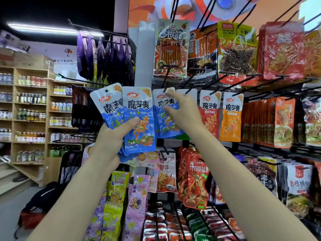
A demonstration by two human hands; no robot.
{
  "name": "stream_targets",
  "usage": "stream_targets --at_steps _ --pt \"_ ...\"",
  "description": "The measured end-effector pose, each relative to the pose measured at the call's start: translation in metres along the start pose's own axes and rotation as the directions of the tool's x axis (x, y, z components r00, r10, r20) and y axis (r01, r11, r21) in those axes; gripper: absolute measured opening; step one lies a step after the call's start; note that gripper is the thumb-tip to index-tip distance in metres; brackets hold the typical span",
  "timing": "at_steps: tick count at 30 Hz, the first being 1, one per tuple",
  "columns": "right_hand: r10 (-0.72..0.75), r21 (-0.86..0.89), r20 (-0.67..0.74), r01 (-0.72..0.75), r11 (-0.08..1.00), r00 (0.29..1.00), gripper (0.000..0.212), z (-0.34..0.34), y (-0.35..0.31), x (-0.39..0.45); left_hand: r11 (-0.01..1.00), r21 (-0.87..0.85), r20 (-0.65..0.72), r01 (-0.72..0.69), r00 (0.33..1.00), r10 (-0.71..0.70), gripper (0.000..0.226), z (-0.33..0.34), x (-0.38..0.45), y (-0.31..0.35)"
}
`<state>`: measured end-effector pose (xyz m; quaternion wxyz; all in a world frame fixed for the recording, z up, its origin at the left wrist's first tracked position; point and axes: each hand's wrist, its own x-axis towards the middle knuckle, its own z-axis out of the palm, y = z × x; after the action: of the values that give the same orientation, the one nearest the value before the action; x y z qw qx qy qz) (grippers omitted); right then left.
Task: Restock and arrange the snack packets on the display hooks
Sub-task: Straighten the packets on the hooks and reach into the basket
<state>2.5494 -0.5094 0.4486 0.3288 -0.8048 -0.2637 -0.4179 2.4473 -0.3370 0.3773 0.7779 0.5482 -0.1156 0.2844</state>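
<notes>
My left hand (112, 136) grips a fanned stack of blue snack packets (137, 115) by their lower halves, held up in front of the rack. My right hand (182, 112) pinches the top of another blue packet (164, 119) at the tip of a black display hook (166, 79); its index finger is at the packet's hang hole and the thumb presses its front. Whether the hole is over the hook I cannot tell. To the right hang a red packet (209, 113) and an orange packet (231, 117) of the same brand.
Rows of black hooks carry many snack packets above, beside and below my hands. Purple packets (104, 56) hang on a side rack at left. Wooden shelves of bottles (31, 115) fill the far left. A black and red backpack (40, 204) lies on the floor.
</notes>
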Motion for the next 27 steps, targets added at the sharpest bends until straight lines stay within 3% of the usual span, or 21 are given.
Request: stream_targets --at_steps 2,4,6,8,9,11,13,16,21,24,27 --pt "0.075 -0.243 0.076 -0.055 0.968 0.994 0.042 0.004 0.004 -0.003 1.0 0.021 0.004 0.0 1.0 0.0 0.046 0.001 -0.001 0.002" --pt "0.011 -0.201 -0.019 -0.015 0.979 1.0 0.026 0.005 0.005 -0.011 0.999 0.049 0.019 0.014 1.0 -0.015 0.043 0.002 -0.003 0.004" --pt "0.013 0.153 -0.099 0.002 0.988 0.995 0.037 0.0 0.004 -0.019 0.998 0.061 0.039 0.016 0.999 -0.018 0.036 0.003 -0.004 0.006" --pt "0.1 0.537 0.028 -0.099 0.838 0.995 0.045 -0.01 -0.009 -0.032 0.998 0.066 0.055 -0.001 0.999 -0.002 0.029 0.007 -0.004 0.007" --pt "0.079 0.617 0.101 -0.124 0.777 0.992 0.047 -0.012 -0.015 -0.038 0.998 0.063 0.07 -0.014 0.997 0.009 0.027 0.011 -0.005 0.007" --pt "0.01 0.632 0.165 -0.114 0.767 0.986 0.05 -0.007 -0.023 -0.045 0.997 0.067 0.114 -0.037 0.993 0.029 0.027 0.02 -0.006 0.006" --pt "0.019 0.648 0.163 -0.121 0.752 0.986 0.038 -0.005 -0.023 -0.044 0.995 0.085 0.124 -0.043 0.992 0.032 0.027 0.026 -0.007 0.003" --pt "0.062 0.724 0.148 -0.15 0.673 0.987 0.026 -0.009 -0.012 -0.035 0.989 0.126 0.027 -0.073 0.997 0.07 0.022 0.019 -0.003 0.0" --pt "0.148 0.766 0.129 -0.194 0.612 0.98 0.014 -0.015 -0.012 -0.01 0.996 0.085 0.002 -0.04 0.999 0.04 0.051 0.01 -0.004 0.001" --pt "0.18 0.749 0.099 -0.193 0.634 0.979 0.034 -0.019 -0.024 0.0 0.998 0.065 0.019 -0.025 1.0 0.024 0.041 0.015 -0.004 0.005" --pt "0.199 0.691 0.071 -0.192 0.697 0.978 0.034 -0.02 -0.028 0.01 0.998 0.058 0.033 -0.038 0.999 0.036 0.04 0.018 -0.002 0.007"
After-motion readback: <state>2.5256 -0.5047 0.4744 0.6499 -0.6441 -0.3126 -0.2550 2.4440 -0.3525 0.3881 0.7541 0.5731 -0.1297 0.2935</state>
